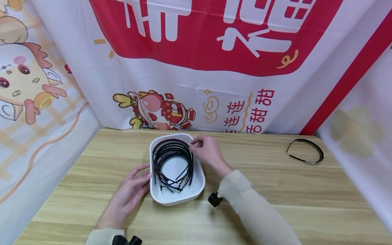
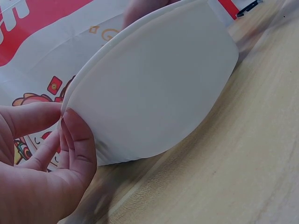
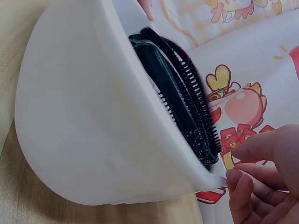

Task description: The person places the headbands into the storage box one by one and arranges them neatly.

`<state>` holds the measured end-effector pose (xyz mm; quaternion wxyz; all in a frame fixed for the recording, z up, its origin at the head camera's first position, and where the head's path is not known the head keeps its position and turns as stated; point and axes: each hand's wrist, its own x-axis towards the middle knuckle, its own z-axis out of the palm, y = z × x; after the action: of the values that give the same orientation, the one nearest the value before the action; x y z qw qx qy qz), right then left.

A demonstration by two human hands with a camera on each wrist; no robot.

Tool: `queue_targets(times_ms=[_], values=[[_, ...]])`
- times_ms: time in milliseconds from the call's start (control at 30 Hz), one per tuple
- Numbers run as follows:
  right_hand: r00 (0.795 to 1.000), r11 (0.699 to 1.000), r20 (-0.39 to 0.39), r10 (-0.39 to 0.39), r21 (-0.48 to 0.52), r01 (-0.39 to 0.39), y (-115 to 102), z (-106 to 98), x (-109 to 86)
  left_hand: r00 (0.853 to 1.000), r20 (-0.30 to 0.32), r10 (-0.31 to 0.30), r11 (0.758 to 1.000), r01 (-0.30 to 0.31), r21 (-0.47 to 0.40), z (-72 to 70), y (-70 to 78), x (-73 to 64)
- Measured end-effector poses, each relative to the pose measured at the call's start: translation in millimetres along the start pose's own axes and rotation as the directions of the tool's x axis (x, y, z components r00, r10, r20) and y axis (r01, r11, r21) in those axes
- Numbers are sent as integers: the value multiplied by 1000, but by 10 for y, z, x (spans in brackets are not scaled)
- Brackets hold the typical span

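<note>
A white plastic container (image 1: 196, 190) stands on the table, holding several black toothed headbands (image 1: 171, 146) nested together in a ring. At its left side my left hand (image 1: 131, 190) pinches the rim, thumb against the outer wall (image 2: 149, 93) in the left wrist view. My right hand (image 1: 209, 153) is at the far right corner, its thumb and index finger pinching the rim beside the headbands. The right wrist view shows this hand (image 3: 266, 172) at the container's corner, with the headbands (image 3: 182, 93) rising above the rim.
One more headband (image 1: 316, 151), black with a shiny section, lies apart at the right end of the wooden table (image 1: 263, 200). Printed cloth (image 1: 171, 68) hangs behind the table, with further cloth at the left and right sides.
</note>
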<state>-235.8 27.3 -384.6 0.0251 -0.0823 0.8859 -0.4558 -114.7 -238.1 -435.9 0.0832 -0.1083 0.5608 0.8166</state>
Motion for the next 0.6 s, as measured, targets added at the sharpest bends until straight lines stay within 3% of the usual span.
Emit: queue_targets(times_ms=[600], values=[[999,999,22,-35,-26,36,-10,-6,-26,1000,-7,-4,1000,5,12,-7,-7,1]])
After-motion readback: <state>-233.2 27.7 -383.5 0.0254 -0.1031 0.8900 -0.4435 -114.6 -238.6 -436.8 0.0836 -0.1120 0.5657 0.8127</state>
